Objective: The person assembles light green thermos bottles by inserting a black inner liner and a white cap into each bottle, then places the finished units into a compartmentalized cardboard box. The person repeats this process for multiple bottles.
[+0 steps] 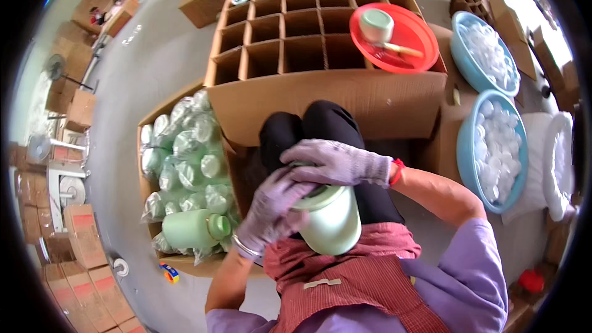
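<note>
1. Head view: a left hand, gloved in lilac-grey knit, clamps its bent fingers and thumb on a pale green, rounded jar.
2. A right hand, in a matching glove, lays its fingers close together over the jar's far end; I cannot tell what the fingertips grip, hidden as they are.
3. The jar itself lies tilted at the lap, between black trousers and a fine-checked red apron.
4. Beyond the knees, I see a large brown cardboard box divided into square compartments, round pale tops showing along its far row.
5. On that box's right side sits a round red plastic basin, holding a pale green container and a wooden-handled tool.
6. To my left, green bottles wrapped in clear plastic fill an open carton; one unwrapped green bottle lies on top.
7. To my right, light-blue plastic basins hold translucent pieces.
</note>
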Demonstrator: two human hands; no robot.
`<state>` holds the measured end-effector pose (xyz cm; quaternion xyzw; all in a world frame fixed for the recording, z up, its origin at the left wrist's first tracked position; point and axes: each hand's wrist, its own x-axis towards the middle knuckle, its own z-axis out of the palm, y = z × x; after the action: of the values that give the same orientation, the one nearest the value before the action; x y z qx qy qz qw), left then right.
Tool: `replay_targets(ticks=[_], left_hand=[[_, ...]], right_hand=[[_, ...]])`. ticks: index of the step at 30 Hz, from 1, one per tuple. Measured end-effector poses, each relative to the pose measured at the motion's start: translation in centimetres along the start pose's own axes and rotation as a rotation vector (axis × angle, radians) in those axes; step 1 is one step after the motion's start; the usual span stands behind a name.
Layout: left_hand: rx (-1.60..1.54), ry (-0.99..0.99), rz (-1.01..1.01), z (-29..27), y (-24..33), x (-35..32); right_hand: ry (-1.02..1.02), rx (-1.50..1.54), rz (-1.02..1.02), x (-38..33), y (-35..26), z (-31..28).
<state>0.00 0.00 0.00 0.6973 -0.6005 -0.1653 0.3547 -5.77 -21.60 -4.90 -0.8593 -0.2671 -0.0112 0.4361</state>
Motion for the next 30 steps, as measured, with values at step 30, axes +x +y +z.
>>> replay_targets(ticks=[30], left_hand=[[-0.046,0.577,0.008,1.5,2.3,1.4]], right_hand=[[0.562,0.421,0.597,-9.5,-5.2,-3.9]])
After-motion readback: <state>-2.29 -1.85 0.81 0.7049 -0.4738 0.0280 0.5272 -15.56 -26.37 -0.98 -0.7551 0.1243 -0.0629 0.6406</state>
